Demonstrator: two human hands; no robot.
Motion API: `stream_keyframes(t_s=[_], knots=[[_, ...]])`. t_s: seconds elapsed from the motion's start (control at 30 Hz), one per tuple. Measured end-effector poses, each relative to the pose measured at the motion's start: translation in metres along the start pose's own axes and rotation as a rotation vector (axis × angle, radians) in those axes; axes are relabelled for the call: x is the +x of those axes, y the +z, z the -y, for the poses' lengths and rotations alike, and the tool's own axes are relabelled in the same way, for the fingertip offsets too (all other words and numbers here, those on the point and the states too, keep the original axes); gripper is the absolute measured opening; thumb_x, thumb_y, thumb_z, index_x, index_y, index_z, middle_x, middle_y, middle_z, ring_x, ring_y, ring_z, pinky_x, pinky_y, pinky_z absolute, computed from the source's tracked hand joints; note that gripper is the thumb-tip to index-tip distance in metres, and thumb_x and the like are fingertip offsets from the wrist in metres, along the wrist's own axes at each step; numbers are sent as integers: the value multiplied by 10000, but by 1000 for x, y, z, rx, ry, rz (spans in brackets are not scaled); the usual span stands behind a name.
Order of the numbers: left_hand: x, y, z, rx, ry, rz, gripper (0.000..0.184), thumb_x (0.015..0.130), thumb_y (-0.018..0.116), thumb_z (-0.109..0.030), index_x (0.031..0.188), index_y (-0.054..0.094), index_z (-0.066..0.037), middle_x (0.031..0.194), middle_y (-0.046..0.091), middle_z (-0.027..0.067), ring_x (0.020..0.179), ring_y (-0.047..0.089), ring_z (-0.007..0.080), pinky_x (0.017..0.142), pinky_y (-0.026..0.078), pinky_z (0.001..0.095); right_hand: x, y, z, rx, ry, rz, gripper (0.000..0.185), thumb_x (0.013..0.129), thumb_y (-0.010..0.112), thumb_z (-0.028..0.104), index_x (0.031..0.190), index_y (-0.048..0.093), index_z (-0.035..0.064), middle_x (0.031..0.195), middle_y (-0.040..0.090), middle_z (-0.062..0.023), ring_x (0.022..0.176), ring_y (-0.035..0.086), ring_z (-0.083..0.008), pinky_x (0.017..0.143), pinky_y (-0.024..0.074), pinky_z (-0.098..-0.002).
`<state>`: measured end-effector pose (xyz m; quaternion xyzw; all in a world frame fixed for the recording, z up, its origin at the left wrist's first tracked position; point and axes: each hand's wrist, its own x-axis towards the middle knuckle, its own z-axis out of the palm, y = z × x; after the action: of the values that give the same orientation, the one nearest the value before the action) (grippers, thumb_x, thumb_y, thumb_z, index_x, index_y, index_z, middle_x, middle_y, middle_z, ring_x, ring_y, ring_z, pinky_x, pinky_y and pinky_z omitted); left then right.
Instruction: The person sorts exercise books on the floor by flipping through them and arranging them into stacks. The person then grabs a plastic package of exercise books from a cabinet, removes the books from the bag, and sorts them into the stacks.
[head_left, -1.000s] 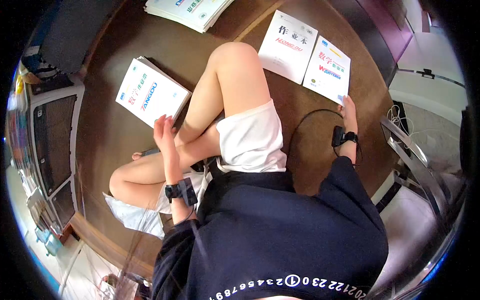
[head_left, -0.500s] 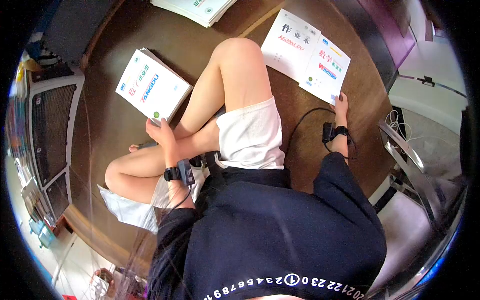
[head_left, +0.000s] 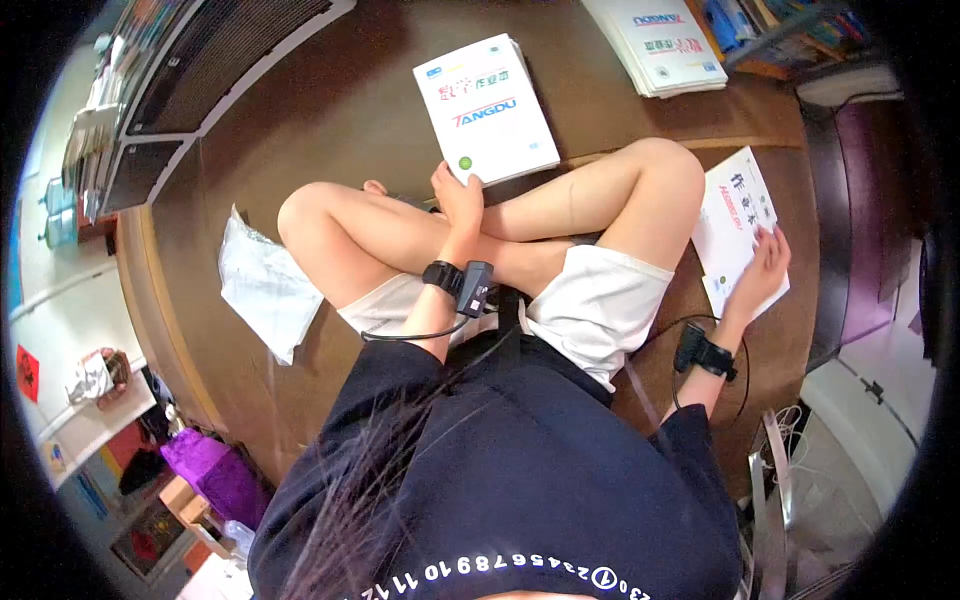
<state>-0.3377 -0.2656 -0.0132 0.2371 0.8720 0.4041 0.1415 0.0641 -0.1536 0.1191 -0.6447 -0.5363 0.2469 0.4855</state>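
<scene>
A stack of white workbooks [head_left: 490, 118], the top one printed TANGDU, lies on the brown floor in front of the crossed legs. My left hand [head_left: 459, 200] grips its near left corner, thumb and fingers on either side of that corner. To the right, beside the raised knee, a white workbook printed HONGDU [head_left: 728, 205] overlaps a second white workbook [head_left: 722, 284], whose cover is mostly hidden. My right hand [head_left: 757, 276] rests over their right edge with its fingers stretched out and apart. Both wrists carry black strapped devices with cables.
Another pile of workbooks [head_left: 678, 75] sits at the back right, close to a bookshelf [head_left: 790, 40]. A clear plastic bag [head_left: 265, 285] lies left of the legs. A metal chair frame [head_left: 775, 480] and a purple bag [head_left: 215, 470] stand near the lower sides.
The view has turned, so the TANGDU stack appears further right. My right hand has moved from the lower edge of the right workbooks up onto them. My left hand stays at the stack's corner.
</scene>
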Motion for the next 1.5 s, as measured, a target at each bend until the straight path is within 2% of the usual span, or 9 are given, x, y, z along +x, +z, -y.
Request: stream_keyframes(t_s=[0.2, 0.27, 0.47, 0.57, 0.87, 1.17, 1.27, 1.43, 1.5], knots=[[-1, -2, 4, -2, 69, 4, 518, 764, 570, -105, 1221, 432, 98, 1237, 439, 276, 1149, 437, 403, 1003, 337, 429, -36, 152, 94, 86, -49, 728, 315, 902, 558, 158, 1179, 539, 10, 1145, 593, -154, 1053, 572, -222, 918, 435, -328], [-2, -3, 4, 25, 99, 31, 527, 770, 564, -98, 1239, 416, 92, 1259, 422, 272, 1167, 418, 411, 1005, 335, 435, -54, 222, 36, 67, -125, 805, 421, 886, 571, 238, 1225, 503, -2, 1209, 557, -175, 1099, 552, -265, 935, 429, -351], [-13, -14, -23, 244, 48, 96, 674, 776, 584, -142, 1330, 287, 102, 1346, 349, 270, 1247, 344, 404, 1006, 320, 476, -81, 260, 53, -735, -341, 798, 586, 870, 525, 386, 1277, 435, -26, 1195, 551, -229, 1128, 519, -349, 929, 427, -415], [-16, -11, -25, 282, 74, 105, 714, 796, 587, -193, 1343, 253, 124, 1407, 284, 263, 1294, 293, 391, 1018, 289, 497, -76, 257, 78, -903, -126, 1030, 574, 856, 521, 415, 1233, 486, -16, 1069, 616, -230, 1027, 578, -372, 873, 455, -428], [-21, -12, -26, 482, 269, 98, 715, 832, 594, -314, 1318, 319, 133, 1451, 252, 226, 1327, 260, 376, 1038, 264, 503, -83, 253, 72, -656, -179, 766, 385, 855, 541, 318, 1042, 588, -16, 989, 640, -214, 955, 597, -366, 833, 456, -448], [-27, -12, -30, 590, 335, 82, 681, 828, 595, -307, 1294, 367, 134, 1427, 295, 235, 1304, 295, 389, 1018, 298, 494, -95, 258, 52, -762, -592, 540, 329, 839, 559, 286, 1014, 595, 10, 1065, 602, -163, 1036, 538, -304, 858, 416, -427], [-25, -11, -28, 503, 285, 87, 679, 825, 595, -296, 1290, 364, 142, 1411, 306, 255, 1292, 309, 393, 1021, 302, 487, -87, 259, 60, -734, -315, 675, 355, 827, 572, 314, 1000, 601, 6, 1029, 614, -173, 985, 572, -312, 819, 440, -442], [-19, -12, -23, 378, 323, 118, 699, 813, 587, -270, 1295, 326, 164, 1355, 360, 306, 1265, 344, 414, 1058, 273, 477, -79, 270, 35, -703, -393, 576, 398, 798, 594, 357, 982, 617, 4, 928, 643, -191, 876, 616, -344, 797, 468, -463], [-19, 1, -7, 383, 361, 83, 704, 805, 581, -249, 1298, 315, 176, 1341, 365, 338, 1268, 339, 437, 1091, 228, 462, -69, 270, 35, -584, -163, 752, 369, 796, 587, 330, 966, 620, 4, 907, 649, -216, 851, 629, -380, 768, 490, -491]])
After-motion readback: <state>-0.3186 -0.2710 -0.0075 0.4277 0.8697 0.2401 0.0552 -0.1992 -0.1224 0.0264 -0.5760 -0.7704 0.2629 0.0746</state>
